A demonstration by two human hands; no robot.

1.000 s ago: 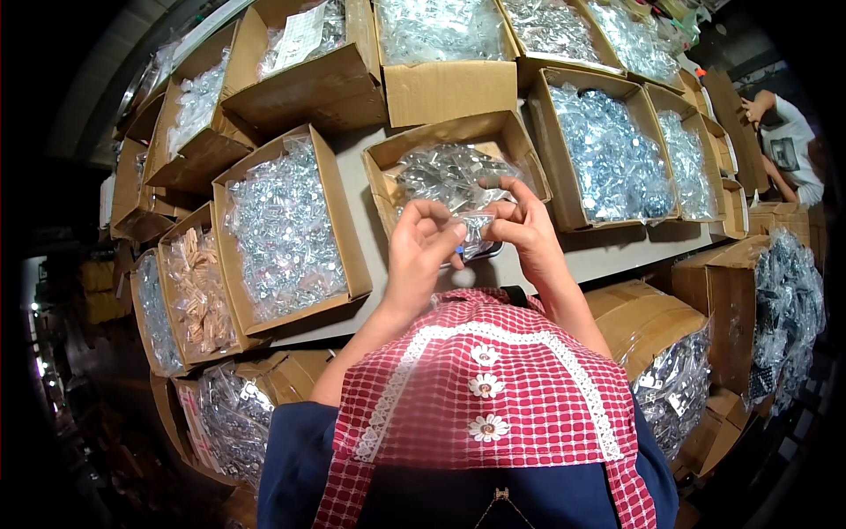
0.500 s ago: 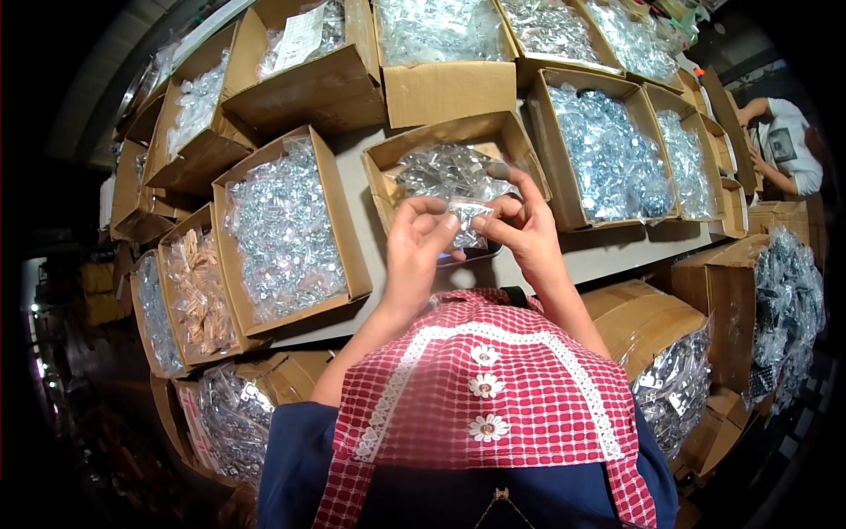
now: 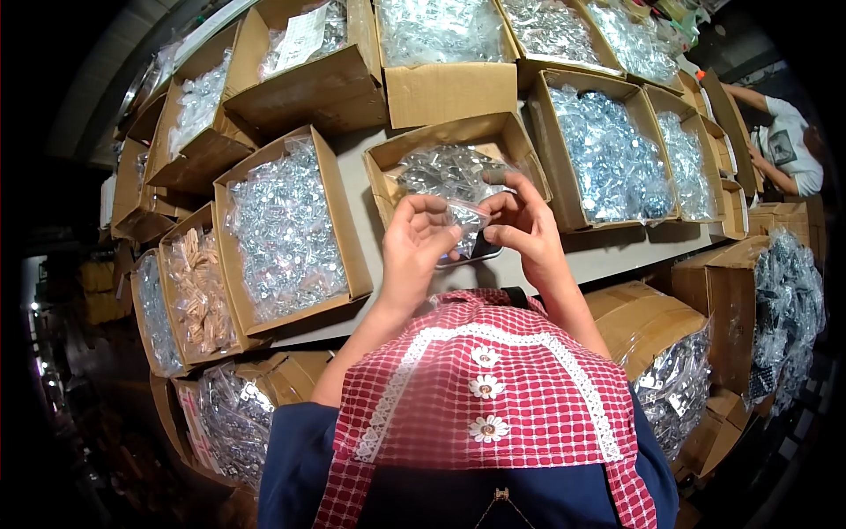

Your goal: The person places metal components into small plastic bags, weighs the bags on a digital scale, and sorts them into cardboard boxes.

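Observation:
A small clear zip bag (image 3: 464, 214) with a reddish strip along its top edge and shiny metal bits inside is stretched between my two hands. My left hand (image 3: 412, 245) pinches its left side between thumb and fingers. On its right side my right hand (image 3: 527, 231) grips near the top edge, the index finger arched above, with a dark covering on one fingertip. Just beyond my fingers, an open cardboard box (image 3: 381, 167) holds dark metal pieces in clear plastic (image 3: 445, 167). Beneath the bag, the rim of a dark flat object (image 3: 486, 254) shows; most of it is hidden.
Open boxes of bagged silvery parts (image 3: 282, 229) stand left, and a box of bluish parts (image 3: 608, 154) stands right. Brown pieces (image 3: 201, 291) fill a box at far left. More boxes line the back. Another person (image 3: 789, 145) is at far right. The pale tabletop (image 3: 608, 258) shows between boxes.
The small bag has turned, so its reddish top strip now slants across between my hands. My right thumb and fingers have shifted slightly. The person at far right has moved an arm.

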